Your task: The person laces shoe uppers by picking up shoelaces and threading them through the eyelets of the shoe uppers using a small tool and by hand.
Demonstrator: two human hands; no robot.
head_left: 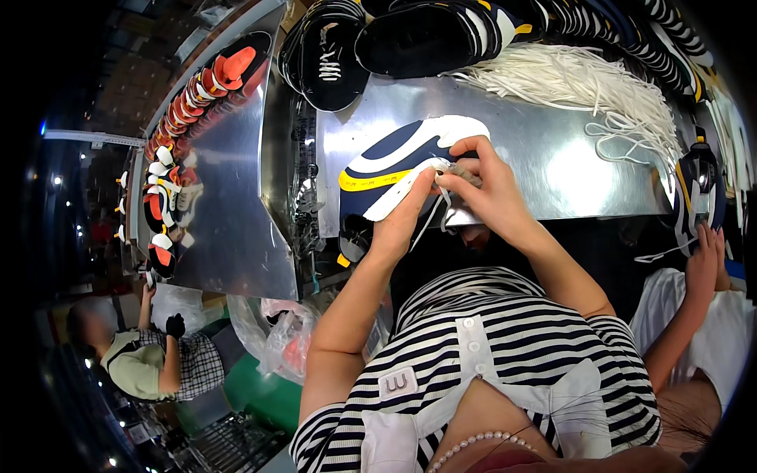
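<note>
While pinching a white lace (pixel 436 206) at a navy, white and yellow shoe upper (pixel 394 169), both hands meet over the near edge of a metal table (pixel 552 165).

Seen from the head camera: left hand (pixel 402 217) closed on the lower white edge of the shoe upper, thumb and fingers clamped around it; right hand (pixel 485 189) curled over the top, fingertips (pixel 445 180) nipped shut on the lace where it meets the upper, loose end dangling below. Shoe upper held tilted just above the table's front edge, toe pointing up and away. Behind it, a bundle of white laces (pixel 583 87) spread on the metal, with dark shoe uppers (pixel 378 39) stacked along the far side. At right, another person's hand (pixel 704 256) on a similar shoe (pixel 698 189). At far left, a row of orange and white shoes (pixel 185 134) beside a seated person (pixel 150 355).
</note>
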